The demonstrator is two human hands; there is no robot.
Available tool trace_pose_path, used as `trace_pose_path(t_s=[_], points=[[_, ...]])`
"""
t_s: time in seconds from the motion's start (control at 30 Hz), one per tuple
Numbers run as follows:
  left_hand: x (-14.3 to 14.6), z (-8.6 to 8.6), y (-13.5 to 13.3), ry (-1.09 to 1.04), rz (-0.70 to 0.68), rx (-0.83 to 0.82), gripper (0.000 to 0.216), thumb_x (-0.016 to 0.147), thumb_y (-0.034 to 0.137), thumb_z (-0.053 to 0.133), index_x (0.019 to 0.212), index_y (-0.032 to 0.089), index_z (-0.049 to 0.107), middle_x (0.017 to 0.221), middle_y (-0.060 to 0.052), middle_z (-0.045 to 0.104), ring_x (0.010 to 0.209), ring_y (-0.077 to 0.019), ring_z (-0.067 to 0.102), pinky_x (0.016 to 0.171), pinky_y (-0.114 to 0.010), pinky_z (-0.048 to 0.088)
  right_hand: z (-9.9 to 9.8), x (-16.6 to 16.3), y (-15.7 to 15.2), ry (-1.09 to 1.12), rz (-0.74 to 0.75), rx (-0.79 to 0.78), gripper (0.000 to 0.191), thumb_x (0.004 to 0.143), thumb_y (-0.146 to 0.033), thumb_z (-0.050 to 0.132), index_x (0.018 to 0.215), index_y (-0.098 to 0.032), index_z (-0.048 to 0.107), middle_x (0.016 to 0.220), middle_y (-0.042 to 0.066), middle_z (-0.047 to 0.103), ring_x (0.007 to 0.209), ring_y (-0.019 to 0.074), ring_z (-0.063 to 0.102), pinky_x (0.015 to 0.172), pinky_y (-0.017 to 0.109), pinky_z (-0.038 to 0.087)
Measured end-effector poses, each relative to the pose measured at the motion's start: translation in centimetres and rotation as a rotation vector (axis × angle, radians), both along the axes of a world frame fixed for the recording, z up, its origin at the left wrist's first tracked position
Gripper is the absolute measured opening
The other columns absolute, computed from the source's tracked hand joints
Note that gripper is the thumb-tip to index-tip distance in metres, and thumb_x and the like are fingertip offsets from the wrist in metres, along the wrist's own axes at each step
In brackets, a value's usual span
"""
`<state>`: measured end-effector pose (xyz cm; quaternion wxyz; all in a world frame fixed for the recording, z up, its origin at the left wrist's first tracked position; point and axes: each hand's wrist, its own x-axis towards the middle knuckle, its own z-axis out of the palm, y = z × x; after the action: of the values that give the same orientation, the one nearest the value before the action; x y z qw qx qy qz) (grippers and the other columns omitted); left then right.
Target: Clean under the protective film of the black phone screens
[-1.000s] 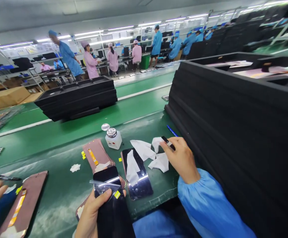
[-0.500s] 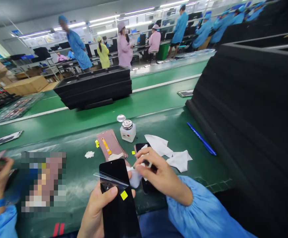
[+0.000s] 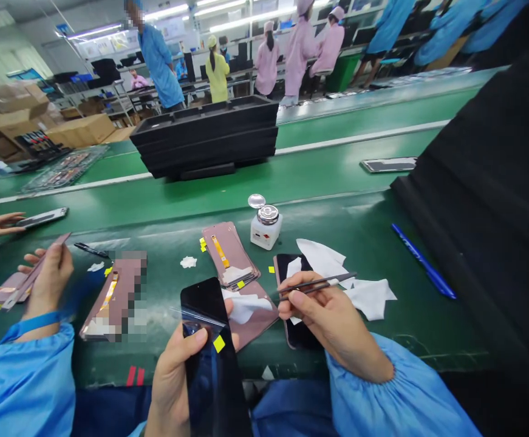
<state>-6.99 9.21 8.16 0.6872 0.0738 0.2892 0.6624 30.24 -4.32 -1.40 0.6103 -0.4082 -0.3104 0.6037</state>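
Observation:
My left hand (image 3: 169,370) grips a black phone screen (image 3: 216,388) upright, thumb across its front. Clear film on it is partly lifted near the thumb, and a yellow tab (image 3: 219,344) sticks to the face. Behind the screen, a white wipe (image 3: 248,305) lies by the fingertips; whether they hold it I cannot tell. My right hand (image 3: 337,325) is closed around dark tweezers (image 3: 342,277), above a dark phone screen (image 3: 286,265) lying on the mat with white scraps on it. Between the hands, pinkish screen panels (image 3: 239,246) are stacked, one with an orange flex cable.
A white pump bottle (image 3: 265,233) with its lid up stands beyond the panels. White wipes (image 3: 371,297) and a blue pen (image 3: 423,261) lie right, beside tall black trays (image 3: 483,200). A co-worker's hand (image 3: 50,273) holds a panel at left. More black trays (image 3: 209,139) stand behind.
The view has shifted, so the bench items appear farther right. My right hand has moved away from the held screen, and the tweezers show clearly. At far left, another person's hand now touches a phone part.

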Motion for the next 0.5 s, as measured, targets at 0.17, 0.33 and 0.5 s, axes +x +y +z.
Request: trace_pose_path(t_s=[0.17,0.33,0.5], points=[[-4.1,-2.0,1.4,-0.104,0.045,0.164,0.05,0.099,0.038,0.034,0.146,0.042,0.018,0.09,0.011,0.076,0.073,-0.0066,0.072,0.062,-0.012,0.056,-0.6,-1.1,0.2,-0.16,-0.15,0.127,0.022,0.068,-0.035,0.082,0.075,-0.019,0.068,0.064,0.0,0.069,0.053,0.0111,0.065,0.052,0.02,0.056],[-5.6,-0.1,0.7,-0.116,0.061,0.345,0.047,0.099,0.052,0.024,0.132,0.024,0.042,0.103,-0.003,0.075,0.085,-0.0139,0.072,0.055,-0.02,0.052,-0.6,-1.6,0.4,-0.115,-0.157,0.151,0.024,0.069,-0.04,0.08,0.073,-0.02,0.067,0.089,0.004,0.074,0.047,0.0074,0.06,0.046,0.02,0.053],[0.0,0.5,-4.0,0.046,-0.202,0.251,0.055,0.099,0.051,0.015,0.115,0.029,0.062,0.097,-0.003,0.073,0.107,-0.0266,0.065,0.052,-0.028,0.051,0.2,-1.7,0.3,0.101,-0.129,-0.014,0.03,0.067,-0.042,0.081,0.075,-0.02,0.063,0.095,0.006,0.073,0.05,0.0061,0.058,0.036,0.012,0.042]])
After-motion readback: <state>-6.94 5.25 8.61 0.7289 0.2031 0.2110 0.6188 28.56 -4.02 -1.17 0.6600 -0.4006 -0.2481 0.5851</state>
